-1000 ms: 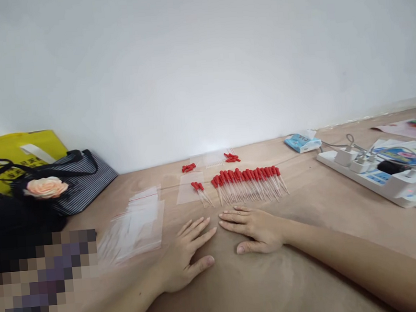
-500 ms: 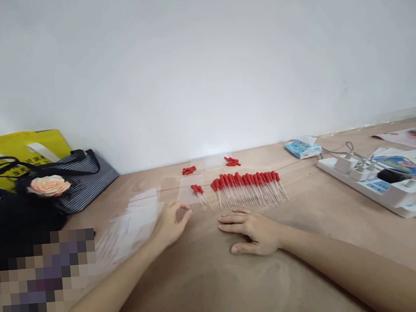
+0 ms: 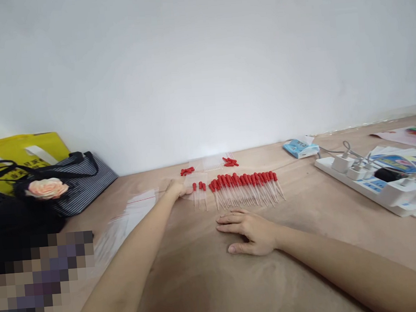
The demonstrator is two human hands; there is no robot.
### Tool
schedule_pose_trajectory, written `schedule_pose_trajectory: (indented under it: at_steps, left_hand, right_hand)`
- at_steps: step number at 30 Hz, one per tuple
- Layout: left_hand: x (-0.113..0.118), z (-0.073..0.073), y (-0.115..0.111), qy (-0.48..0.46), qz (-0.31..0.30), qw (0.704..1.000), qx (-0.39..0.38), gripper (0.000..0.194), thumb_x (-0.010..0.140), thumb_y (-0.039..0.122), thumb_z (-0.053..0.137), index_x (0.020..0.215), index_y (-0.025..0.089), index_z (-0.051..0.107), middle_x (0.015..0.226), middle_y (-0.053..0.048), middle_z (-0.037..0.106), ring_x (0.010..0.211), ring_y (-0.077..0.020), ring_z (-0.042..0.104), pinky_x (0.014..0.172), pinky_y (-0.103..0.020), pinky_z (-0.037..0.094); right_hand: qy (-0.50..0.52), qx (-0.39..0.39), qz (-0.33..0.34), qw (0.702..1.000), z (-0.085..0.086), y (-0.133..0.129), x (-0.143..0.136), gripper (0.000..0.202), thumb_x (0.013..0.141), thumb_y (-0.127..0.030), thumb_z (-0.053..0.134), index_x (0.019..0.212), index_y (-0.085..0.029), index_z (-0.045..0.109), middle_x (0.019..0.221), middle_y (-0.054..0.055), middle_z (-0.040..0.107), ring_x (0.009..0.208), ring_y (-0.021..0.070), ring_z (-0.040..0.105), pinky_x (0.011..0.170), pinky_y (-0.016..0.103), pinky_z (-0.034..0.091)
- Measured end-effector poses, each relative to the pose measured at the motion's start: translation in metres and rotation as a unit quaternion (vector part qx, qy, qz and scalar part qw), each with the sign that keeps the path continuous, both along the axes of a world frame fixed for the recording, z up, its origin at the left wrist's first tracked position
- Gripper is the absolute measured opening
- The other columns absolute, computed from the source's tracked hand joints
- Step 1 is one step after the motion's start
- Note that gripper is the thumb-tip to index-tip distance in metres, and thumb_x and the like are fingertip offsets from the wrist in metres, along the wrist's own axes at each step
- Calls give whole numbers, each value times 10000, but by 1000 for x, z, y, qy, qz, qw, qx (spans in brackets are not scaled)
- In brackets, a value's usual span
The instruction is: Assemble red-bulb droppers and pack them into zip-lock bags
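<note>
My left hand point(image 3: 176, 189) is stretched forward, its thumb and fingers closed on the left edge of a clear zip bag point(image 3: 190, 178). By that bag lie three glass droppers with red rubber bulbs point(image 3: 201, 187). To their right a dense row of similar red-bulbed droppers point(image 3: 246, 186) lies side by side, tips toward me. My right hand point(image 3: 252, 232) rests flat below this row, fingers spread, holding nothing. Behind are two small clusters of red bulbs, one at left point(image 3: 187, 171) and one at right point(image 3: 230, 162), with another clear bag point(image 3: 208, 163) between them.
A fanned stack of zip bags point(image 3: 135, 214) lies left of my left forearm. Farther left are a striped bag point(image 3: 87, 182) with a fabric rose and a yellow bag point(image 3: 20, 146). On the right sit a tissue pack point(image 3: 300, 148), a power strip point(image 3: 372, 186) with chargers and cables, and printed sheets point(image 3: 406, 159).
My left hand has reached forward to the zip bag, which has shifted slightly right. The three droppers beside it now lie straighter and more apart. My right hand has stayed in place.
</note>
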State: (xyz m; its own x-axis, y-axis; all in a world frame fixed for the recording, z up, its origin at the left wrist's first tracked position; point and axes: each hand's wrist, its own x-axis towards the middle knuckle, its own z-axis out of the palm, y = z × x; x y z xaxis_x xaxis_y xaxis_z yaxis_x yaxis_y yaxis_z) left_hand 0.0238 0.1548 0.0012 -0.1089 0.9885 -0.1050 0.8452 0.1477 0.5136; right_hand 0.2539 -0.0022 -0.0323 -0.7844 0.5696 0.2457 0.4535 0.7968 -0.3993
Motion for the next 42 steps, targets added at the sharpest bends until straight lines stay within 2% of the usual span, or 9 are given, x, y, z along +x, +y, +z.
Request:
schedule_pose_trajectory:
  at_steps: [7,15,19,23,27,31,33,37,42]
  left_hand:
    - [7,7,-19,-130,-2,988,-86,281,861,284,483,1101,140,496,1094,-78,528,915,-187,554,761,-383,480]
    - [-13,38,-58,-286,20,950,128,423,632,89,637,1031,156,511,819,-11,594,717,-135,603,655,-229,488]
    - [-3,20,-112,-396,46,902,165,155,684,199,587,816,150,522,783,-19,598,725,-121,611,690,-227,487]
    - [24,-13,-171,-524,58,849,26,298,550,302,717,660,153,483,642,18,578,633,-108,592,653,-219,466]
    - [36,-23,-196,-481,-11,874,-62,414,550,393,710,819,157,501,756,-19,601,683,-143,585,680,-271,456]
    - [22,-22,-183,-304,8,944,129,563,598,406,653,1061,172,435,1058,-89,521,845,-192,531,744,-329,423]
    - [15,-23,-172,-223,-64,957,173,443,659,394,596,1029,183,473,1051,-81,522,907,-209,505,788,-347,399]
    - [12,-28,-160,-142,-208,955,157,322,718,365,556,991,199,517,941,-51,573,869,-197,524,768,-336,406]
    - [20,-34,-164,-131,-201,964,116,346,678,292,581,1002,197,505,716,9,592,623,-140,523,608,-261,416]
  right_hand:
    - [6,8,2,1000,-1,1,0,567,793,-495,468,1266,-185,423,1300,93,435,1187,210,388,1008,401,225]
    - [31,-6,5,999,-1,0,0,548,774,-464,511,1239,-178,460,1270,110,463,1163,228,412,1002,424,240]
    - [151,-87,-53,983,-6,3,-2,459,767,-420,541,1152,-171,536,1135,115,557,1042,221,508,892,381,387]
    - [326,-274,-137,895,-17,9,-8,530,747,-482,550,1172,-173,480,999,94,606,888,178,575,783,333,452]
    - [314,-340,-122,878,-15,15,-8,447,756,-432,542,1097,-144,504,773,31,613,637,125,570,618,267,457]
    - [151,-262,-101,948,4,18,6,238,832,-217,374,863,-143,598,710,24,609,633,135,560,601,254,435]
    - [83,-184,-90,975,13,20,13,259,797,-123,358,840,-155,611,766,34,626,724,156,575,660,265,434]
    - [-1,-62,-70,996,17,22,18,375,756,-61,359,1032,-187,579,909,57,620,841,176,565,735,286,425]
    - [-4,63,-166,984,11,15,8,341,764,-87,402,1059,-151,559,883,100,558,843,212,529,737,347,423]
